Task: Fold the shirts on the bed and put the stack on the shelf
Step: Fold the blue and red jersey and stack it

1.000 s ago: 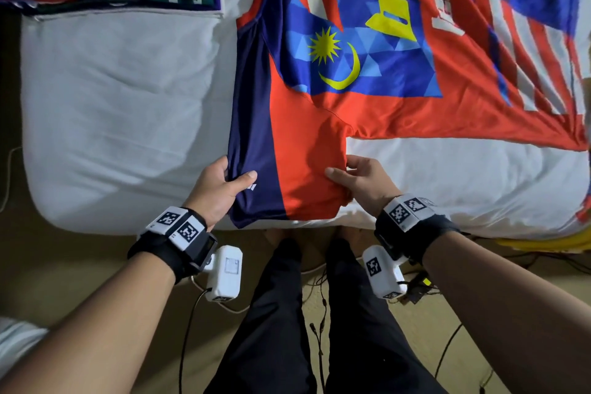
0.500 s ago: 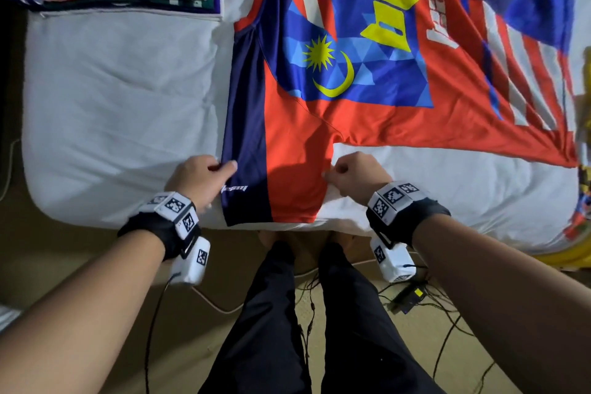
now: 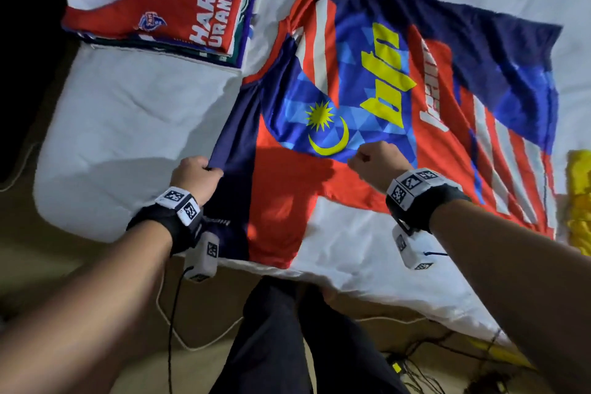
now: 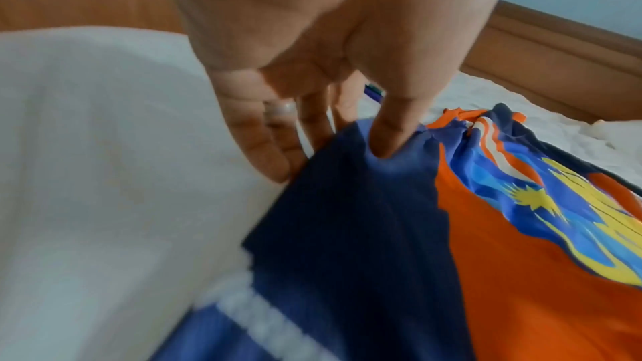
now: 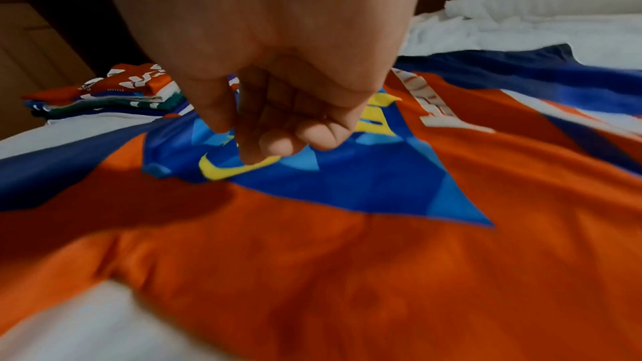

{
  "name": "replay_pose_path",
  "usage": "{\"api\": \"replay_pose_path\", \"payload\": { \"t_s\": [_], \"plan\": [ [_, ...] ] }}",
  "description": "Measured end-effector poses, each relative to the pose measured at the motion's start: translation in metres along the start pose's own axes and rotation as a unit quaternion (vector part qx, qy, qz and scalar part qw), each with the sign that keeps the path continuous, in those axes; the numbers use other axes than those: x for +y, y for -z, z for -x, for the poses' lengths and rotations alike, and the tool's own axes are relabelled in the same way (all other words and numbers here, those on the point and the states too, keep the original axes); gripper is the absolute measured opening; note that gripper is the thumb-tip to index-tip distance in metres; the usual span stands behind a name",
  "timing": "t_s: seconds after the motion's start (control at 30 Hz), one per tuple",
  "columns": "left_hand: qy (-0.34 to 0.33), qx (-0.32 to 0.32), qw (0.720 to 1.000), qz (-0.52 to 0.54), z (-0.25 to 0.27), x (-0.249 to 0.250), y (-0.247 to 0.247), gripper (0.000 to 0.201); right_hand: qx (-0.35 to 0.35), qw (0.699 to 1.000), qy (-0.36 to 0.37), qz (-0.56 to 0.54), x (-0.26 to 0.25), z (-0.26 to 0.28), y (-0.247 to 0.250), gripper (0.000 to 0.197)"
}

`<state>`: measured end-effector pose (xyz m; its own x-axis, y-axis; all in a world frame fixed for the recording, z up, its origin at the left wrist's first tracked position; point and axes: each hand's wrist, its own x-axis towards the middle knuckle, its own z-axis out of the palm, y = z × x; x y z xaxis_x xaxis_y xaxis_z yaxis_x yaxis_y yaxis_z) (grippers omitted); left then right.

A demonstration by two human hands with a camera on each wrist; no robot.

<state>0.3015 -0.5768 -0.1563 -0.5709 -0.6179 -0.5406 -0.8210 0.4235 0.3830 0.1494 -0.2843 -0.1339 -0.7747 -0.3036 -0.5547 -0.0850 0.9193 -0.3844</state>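
From the head camera I see my left hand (image 3: 195, 177) gripping the navy sleeve edge of the jersey (image 3: 367, 99) spread on the bed (image 3: 128, 125); bare sheet lies open to its left. My right hand (image 3: 377, 163) is clenched over the crescent print. Folded shirts (image 3: 179, 6) sit beyond my left hand.

Left wrist: thumb (image 4: 389, 131) pinches navy cloth.

Right wrist: curled fingers (image 5: 278, 144) hold nothing I can make out.
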Motion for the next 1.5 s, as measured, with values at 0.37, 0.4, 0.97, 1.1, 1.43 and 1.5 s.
{"api": "replay_pose_path", "payload": {
  "t_s": [0.37,0.4,0.97,1.1,1.43,1.5],
  "plan": [
    [-0.029,-0.003,0.997,0.072,-0.088,0.070,-0.006,0.033,0.072,0.988,0.107,0.086,-0.110,-0.154,0.065,0.021],
    [-0.029,-0.003,0.996,0.085,-0.097,0.075,-0.006,0.033,0.077,0.987,0.109,0.090,-0.122,-0.168,0.067,0.023],
    [-0.064,0.072,0.959,0.268,-0.153,0.073,-0.021,0.010,0.023,0.926,0.226,0.301,-0.245,-0.315,0.070,0.014],
    [-0.034,0.102,0.949,0.297,-0.149,0.055,-0.018,0.014,-0.013,0.956,0.225,0.186,-0.244,-0.318,0.057,0.030],
    [-0.074,-0.031,0.972,0.220,-0.148,0.043,-0.007,0.037,0.015,0.935,0.178,0.305,-0.241,-0.341,0.071,0.033],
    [-0.068,0.010,0.969,0.236,-0.145,0.039,-0.008,0.025,0.063,0.953,0.190,0.229,-0.240,-0.343,0.069,0.022]
  ]
}}
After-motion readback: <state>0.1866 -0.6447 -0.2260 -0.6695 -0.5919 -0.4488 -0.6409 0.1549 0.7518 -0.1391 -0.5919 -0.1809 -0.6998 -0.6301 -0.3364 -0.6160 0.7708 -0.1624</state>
